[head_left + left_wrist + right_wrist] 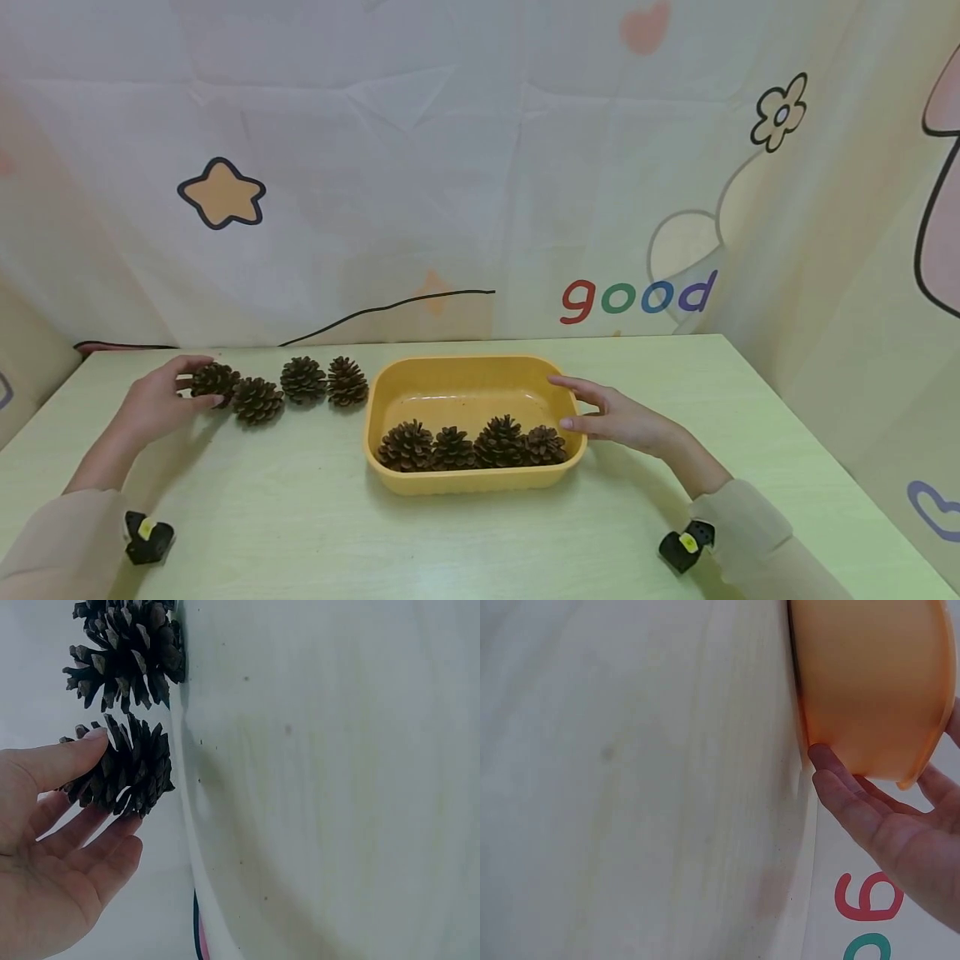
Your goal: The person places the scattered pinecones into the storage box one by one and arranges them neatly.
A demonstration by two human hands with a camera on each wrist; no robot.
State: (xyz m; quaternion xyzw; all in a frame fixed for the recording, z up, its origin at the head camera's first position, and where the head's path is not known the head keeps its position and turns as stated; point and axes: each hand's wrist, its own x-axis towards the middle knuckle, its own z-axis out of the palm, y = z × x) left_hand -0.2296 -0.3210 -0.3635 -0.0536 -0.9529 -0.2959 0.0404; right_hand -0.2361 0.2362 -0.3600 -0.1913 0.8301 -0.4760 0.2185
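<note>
At the far left of the table, my left hand (161, 400) holds a brown pine cone (214, 381) between thumb and fingers. The left wrist view shows this pine cone (135, 769) with its scales spread, the thumb on one side and fingertips beneath. Another pine cone (258, 402) sits right beside it. My right hand (618, 419) grips the right end of a yellow plastic basin (468, 482). In the right wrist view, several fingers lie along the basin's outer wall (874, 690), while the thumb reaches the rim. A row of pine cones (501, 442) lies along the basin's near side.
Two more pine cones stand between the left hand and the basin, one (303, 381) beside the other (348, 383). A printed curtain (420, 183) hangs behind the table's back edge. The pale wooden table (300, 525) extends in front of the basin.
</note>
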